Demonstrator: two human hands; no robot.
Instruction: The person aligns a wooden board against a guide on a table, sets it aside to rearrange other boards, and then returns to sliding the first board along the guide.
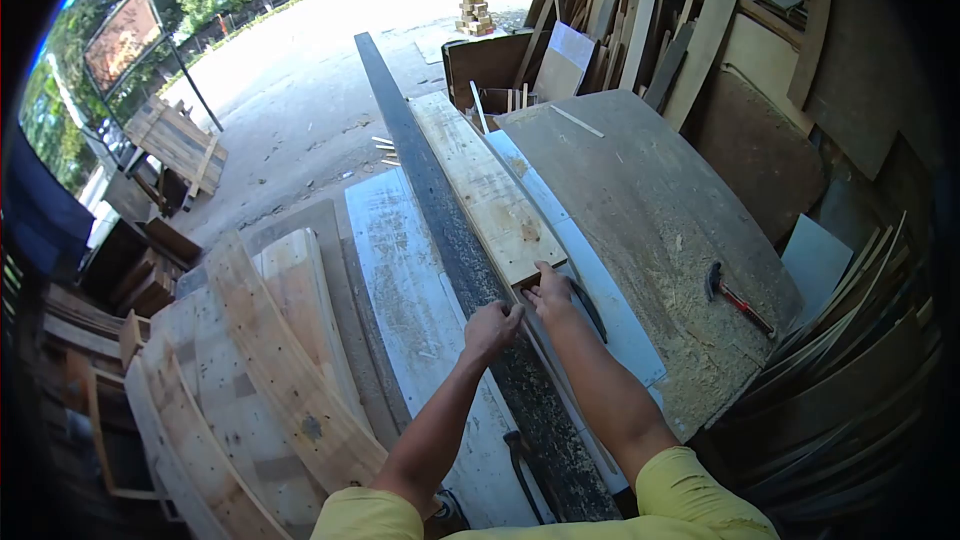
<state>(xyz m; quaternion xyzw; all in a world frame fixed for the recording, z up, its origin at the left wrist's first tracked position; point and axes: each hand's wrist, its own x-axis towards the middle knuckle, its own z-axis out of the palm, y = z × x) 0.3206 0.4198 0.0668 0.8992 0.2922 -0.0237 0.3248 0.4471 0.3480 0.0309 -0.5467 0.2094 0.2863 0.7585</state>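
Observation:
A pale wooden board (480,185) lies lengthwise in front of me, beside a long dark beam (440,210). My right hand (550,292) is closed on the near end of this board, thumb at its upper edge and fingers at the end face. Just left of it, my left hand (492,328) hovers over or rests on the dark beam with curled fingers; whatever it may hold is hidden. A black curved piece (588,310) shows beside my right wrist, and another black curved handle (522,475) is low by the beam.
White-blue planks (385,240) flank the beam. A hammer (738,300) with a red and black handle lies among sawdust on a brown panel (640,170) to the right. Curved boards (280,350) are stacked left. Scrap wood (640,30) leans at the back right.

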